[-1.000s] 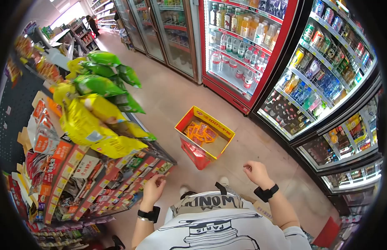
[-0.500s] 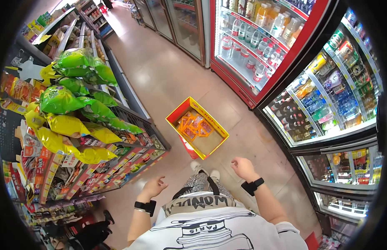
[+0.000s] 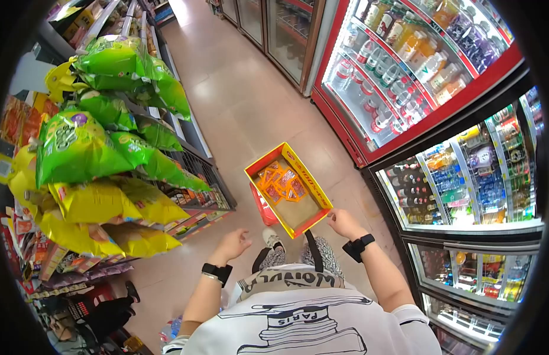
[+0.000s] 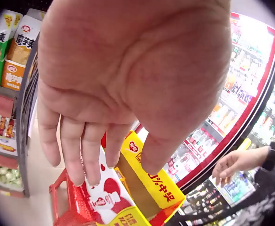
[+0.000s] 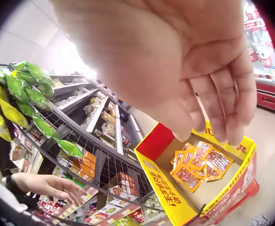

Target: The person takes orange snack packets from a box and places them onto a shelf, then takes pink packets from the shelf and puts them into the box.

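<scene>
A yellow and red open cardboard box (image 3: 321, 196) stands in the aisle in front of the person, on top of a red support (image 3: 264, 208). Several orange packets (image 3: 281, 181) lie inside, toward its far left end. The right hand (image 3: 345, 225) is right at the box's near right corner in the head view, its fingers loosely bent and holding nothing. Left of the box's near end hovers the left hand (image 3: 234, 244), apart from it. In the left wrist view this hand's palm (image 4: 128, 80) shows bare, with relaxed fingers.
Green and yellow snack bags (image 3: 79, 148) hang from a shelf rack on the left. Lit drink fridges (image 3: 375, 77) line the right side. Tiled floor (image 3: 227, 100) runs ahead between them. Another person in dark clothes (image 3: 97, 316) is at the lower left.
The person has come closer to the box, which now sits nearer their feet. The right hand has come up to the box's near corner. Both hands stay without anything in them.
</scene>
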Demonstrator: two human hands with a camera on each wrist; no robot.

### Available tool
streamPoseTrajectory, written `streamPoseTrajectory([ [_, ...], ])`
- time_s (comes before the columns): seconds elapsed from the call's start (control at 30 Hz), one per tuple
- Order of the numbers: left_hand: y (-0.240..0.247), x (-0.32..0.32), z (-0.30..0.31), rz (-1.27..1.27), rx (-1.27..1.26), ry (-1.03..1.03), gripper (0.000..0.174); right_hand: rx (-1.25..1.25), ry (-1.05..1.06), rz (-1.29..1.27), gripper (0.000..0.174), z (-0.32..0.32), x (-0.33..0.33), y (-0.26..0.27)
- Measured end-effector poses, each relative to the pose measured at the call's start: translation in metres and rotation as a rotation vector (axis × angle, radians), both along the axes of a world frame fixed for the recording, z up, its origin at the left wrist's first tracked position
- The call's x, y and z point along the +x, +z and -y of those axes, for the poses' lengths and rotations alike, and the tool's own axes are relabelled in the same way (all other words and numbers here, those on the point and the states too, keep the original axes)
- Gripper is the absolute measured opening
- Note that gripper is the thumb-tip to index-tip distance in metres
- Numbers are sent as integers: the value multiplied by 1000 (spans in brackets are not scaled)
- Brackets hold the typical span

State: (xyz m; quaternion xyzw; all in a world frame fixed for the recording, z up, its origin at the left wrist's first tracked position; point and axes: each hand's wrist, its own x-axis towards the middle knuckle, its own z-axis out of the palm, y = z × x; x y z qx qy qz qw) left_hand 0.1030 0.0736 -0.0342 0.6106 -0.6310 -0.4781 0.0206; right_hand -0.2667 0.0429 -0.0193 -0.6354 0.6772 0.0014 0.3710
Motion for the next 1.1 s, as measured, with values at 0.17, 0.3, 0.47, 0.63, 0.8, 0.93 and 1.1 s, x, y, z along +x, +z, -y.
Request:
streamPoseTrajectory([
  [0.17, 0, -24, 10, -60, 11, 48, 40, 26, 47, 83, 25, 59, 26, -45],
  [0.3, -14, -49, 6, -110, 0, 234, 33, 17, 98, 175, 36, 98, 54, -136],
  [0.47, -53, -90, -2, -294, 130, 572, 26, 135, 45, 3, 70, 126, 82, -188],
  [0.63, -89, -135, 10, -407, 185, 691, 24, 105, -61, 56, 70, 142, 94, -254],
  [0.8, -105, -153, 25, -491, 231, 716, 22, -98, 78, -105, 74, 161, 102, -267],
  [0.93, -119, -149, 21, -540, 283, 763, 22, -178, 173, -249, 71, 167, 101, -295],
  [1.1, -119, -142, 21, -651, 335, 800, 21, -43, -19, -51, 41, 170, 97, -282],
])
